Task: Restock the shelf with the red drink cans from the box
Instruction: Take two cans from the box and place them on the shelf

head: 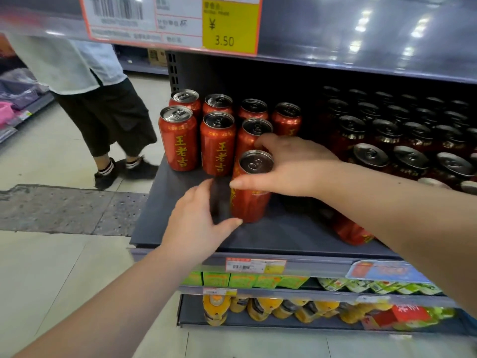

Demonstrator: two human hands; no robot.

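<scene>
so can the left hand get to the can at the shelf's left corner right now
Probably yes: the left hand is open and empty, only bare shelf lies between it and that corner can, and the right hand grips a different can further right.

A large price label [170,21] hung at the top, its yellow panel [229,25] reading 3.50. A person [103,99] in a pale top, dark trousers and black shoes stood on the tiled floor [51,280], near a rough grey strip [64,208]. Low down, green cartons [242,280] sat in a row above orange bottles [263,308]. Pink and purple goods [23,99] lay far left
</scene>
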